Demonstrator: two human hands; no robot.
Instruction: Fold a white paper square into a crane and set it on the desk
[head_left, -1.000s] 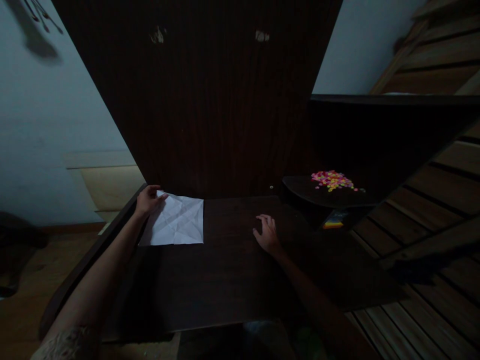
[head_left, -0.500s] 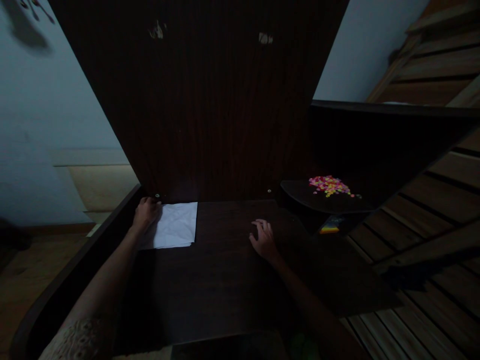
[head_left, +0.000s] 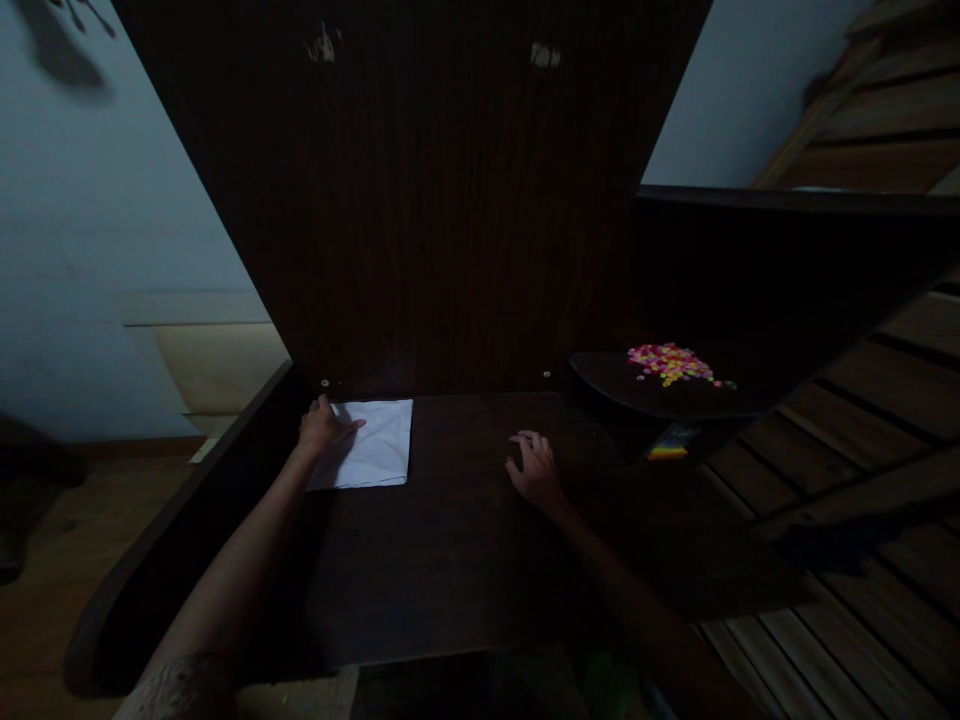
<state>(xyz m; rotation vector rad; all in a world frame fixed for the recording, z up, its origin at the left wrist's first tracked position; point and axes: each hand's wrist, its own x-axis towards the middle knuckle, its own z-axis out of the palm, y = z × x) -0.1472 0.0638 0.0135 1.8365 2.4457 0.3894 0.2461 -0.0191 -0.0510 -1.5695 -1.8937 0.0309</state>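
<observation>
A creased white folded sheet (head_left: pixel 379 450), paper or cloth I cannot tell, lies flat at the back left of the dark wooden desk (head_left: pixel 442 560). On its upper left part rests my left hand (head_left: pixel 322 425), with the thumb spread out over the sheet and the fingers near its far edge. My right hand (head_left: pixel 536 470) is over the desk right of the sheet, apart from it. Its fingers are loosely bent and spread, with nothing in them.
Small bright pink, red and yellow pieces (head_left: pixel 671 364) are heaped on a rounded corner shelf (head_left: pixel 611 388) at the right. Below it shows a rainbow-striped item (head_left: pixel 669 450). A tall dark panel (head_left: pixel 427 220) rises behind the desk, and a raised side board (head_left: pixel 187 530) borders the left.
My left thumb has spread out to the right across the sheet, and the sheet's edges look straighter. My right hand has barely moved. The view has shifted slightly.
</observation>
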